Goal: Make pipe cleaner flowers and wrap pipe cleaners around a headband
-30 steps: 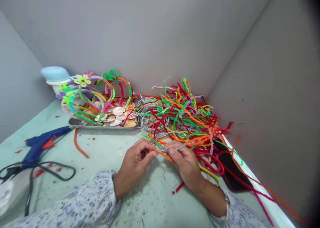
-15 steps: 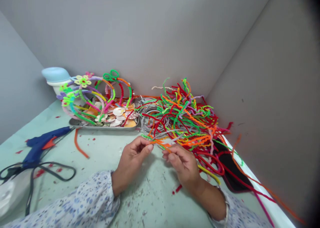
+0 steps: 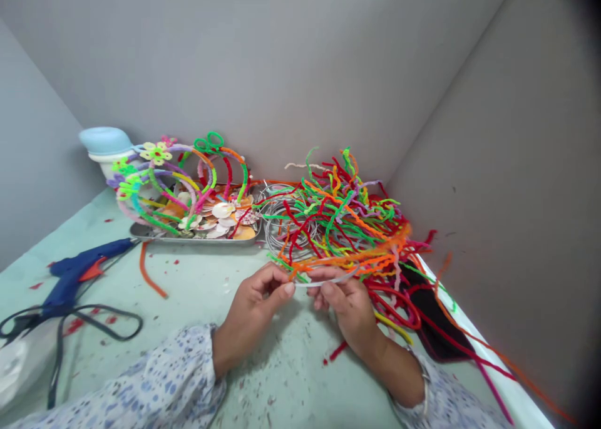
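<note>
My left hand (image 3: 256, 307) pinches one end of a thin grey metal headband (image 3: 328, 279), with the start of an orange pipe cleaner (image 3: 357, 261) against it. My right hand (image 3: 345, 307) grips the same headband further along, fingers closed on it and on the orange pipe cleaner, which stretches right into the pile. Both hands hover just above the pale green table (image 3: 197, 291), in front of a big tangled heap of coloured pipe cleaners (image 3: 347, 219).
A metal tray (image 3: 197, 235) holds wrapped headbands with flowers and shell pieces. A blue glue gun (image 3: 77, 269) with a black cord (image 3: 94, 322) lies at the left. A loose orange pipe cleaner (image 3: 148, 272) lies nearby. Bare wire headbands (image 3: 277, 219) lie behind; grey walls close in.
Both hands rose toward the pile, then came back down. The orange pipe cleaner now stretches out toward the right, blurred by motion.
</note>
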